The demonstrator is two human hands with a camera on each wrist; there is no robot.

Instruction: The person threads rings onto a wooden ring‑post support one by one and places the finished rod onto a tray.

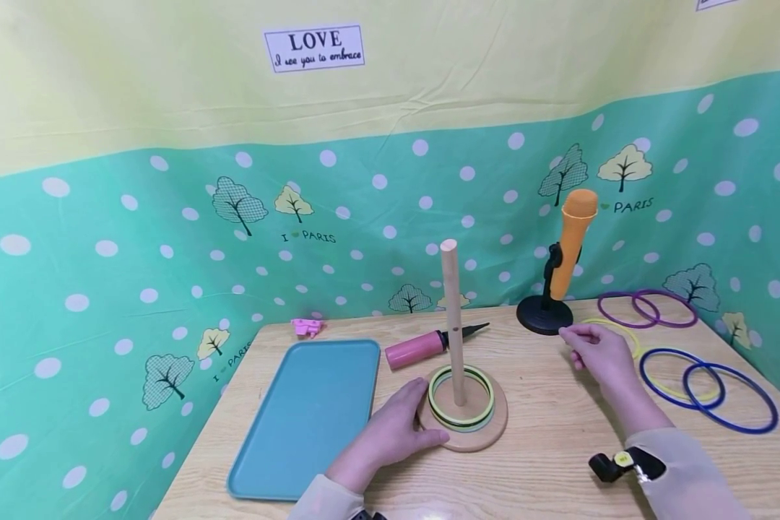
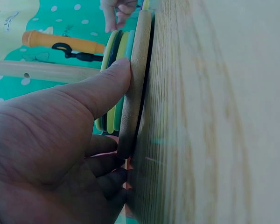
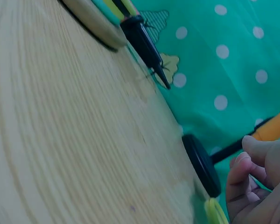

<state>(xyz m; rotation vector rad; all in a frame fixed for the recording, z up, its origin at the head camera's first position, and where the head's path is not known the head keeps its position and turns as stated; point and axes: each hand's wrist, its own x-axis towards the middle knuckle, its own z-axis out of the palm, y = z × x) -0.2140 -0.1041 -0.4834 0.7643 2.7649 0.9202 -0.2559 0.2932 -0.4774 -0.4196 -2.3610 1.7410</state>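
Note:
My left hand (image 1: 399, 426) grips the edge of a round wooden base with an upright peg (image 1: 453, 318), a ring-toss stand. In the left wrist view the thumb lies on the base beside the rings and the fingers curl at its rim. Several stacked rings (image 1: 461, 419) in light green, black, yellow and teal lie around the peg's foot. My right hand (image 1: 601, 354) hovers to the right with loosely curled fingers and nothing visible between them. Near it are yellow rings (image 3: 214, 212) and an orange toy microphone (image 1: 570, 249) on a black stand (image 1: 544, 315).
Blue rings (image 1: 731, 426) lie at the right, overlapping a yellow one; purple rings (image 1: 650, 323) lie behind. A teal tray (image 1: 305, 426) is left of the stand. Behind the peg lies a pink hand pump (image 1: 416, 351); a small pink toy (image 1: 308, 328) sits by the curtain (image 1: 338, 267).

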